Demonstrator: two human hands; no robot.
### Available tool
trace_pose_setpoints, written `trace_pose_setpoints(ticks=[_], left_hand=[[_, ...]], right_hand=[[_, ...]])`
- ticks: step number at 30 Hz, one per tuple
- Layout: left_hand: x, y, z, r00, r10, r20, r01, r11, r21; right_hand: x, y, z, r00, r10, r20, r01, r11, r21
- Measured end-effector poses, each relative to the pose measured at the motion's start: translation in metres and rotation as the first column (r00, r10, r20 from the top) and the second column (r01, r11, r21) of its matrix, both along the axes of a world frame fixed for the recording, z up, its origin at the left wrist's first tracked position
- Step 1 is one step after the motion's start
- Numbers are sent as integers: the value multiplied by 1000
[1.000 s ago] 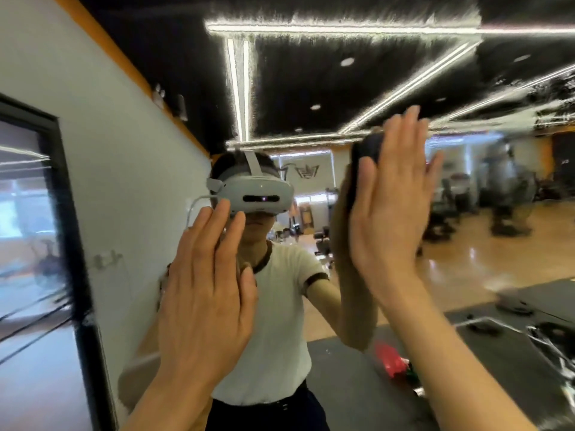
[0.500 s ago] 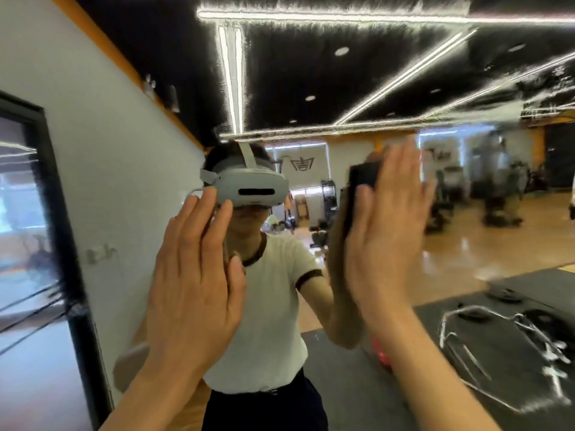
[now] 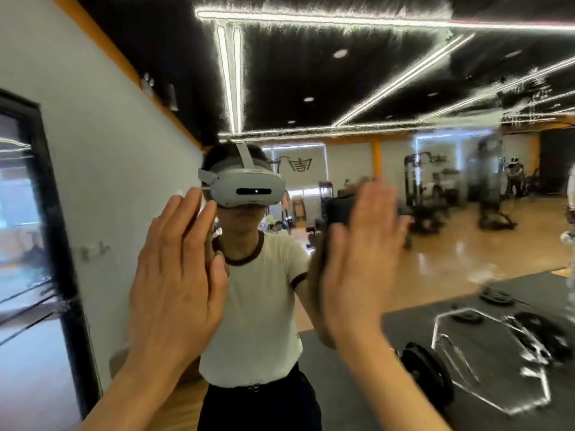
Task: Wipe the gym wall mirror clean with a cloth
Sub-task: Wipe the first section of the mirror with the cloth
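Mirror (image 3: pixel 404 73) fills almost the whole view, a flat upright pane facing the person; its left edge meets a black vertical frame (image 3: pixel 56 244) beside a window. Long axis of the pane can't be judged, its other edges are out of view. Cloth (image 3: pixel 340 208) is dark, pressed against the glass near mid-pane, right of the reflected person (image 3: pixel 255 290); only a patch of it shows past the fingers, so which way it runs is unclear. Right hand (image 3: pixel 357 259) is flat over the cloth, palm to the glass, fingers straight, pointing up and close together, thumb out to the left; blurred by motion. Left hand (image 3: pixel 177 281) is raised flat toward the glass left of mid-pane, fingers straight, pointing up, slightly fanned, thumb alongside; can't tell if it touches the glass. Reflection shows a white headset (image 3: pixel 249 188) on the person, white tee, dark trousers. Lower right of the pane reflects a dark mat with a hex bar (image 3: pixel 485 362) and weight plates; gym machines (image 3: pixel 435 194) further back, ceiling light strips along the top edge.
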State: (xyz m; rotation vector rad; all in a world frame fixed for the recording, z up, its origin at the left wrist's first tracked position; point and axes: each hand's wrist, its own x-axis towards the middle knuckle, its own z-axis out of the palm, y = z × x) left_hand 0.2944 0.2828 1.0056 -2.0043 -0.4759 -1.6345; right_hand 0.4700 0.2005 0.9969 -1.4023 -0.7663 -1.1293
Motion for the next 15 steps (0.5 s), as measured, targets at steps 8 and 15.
trace_pose_setpoints(ticks=[8, 15], left_hand=[[0, 2, 0, 1000, -5, -1, 5, 1000, 14], [-1, 2, 0, 1000, -20, -2, 20, 1000, 4]], right_hand=[[47, -31, -18, 986, 103, 134, -83, 986, -146], [7, -5, -21, 999, 35, -39, -34, 999, 26]])
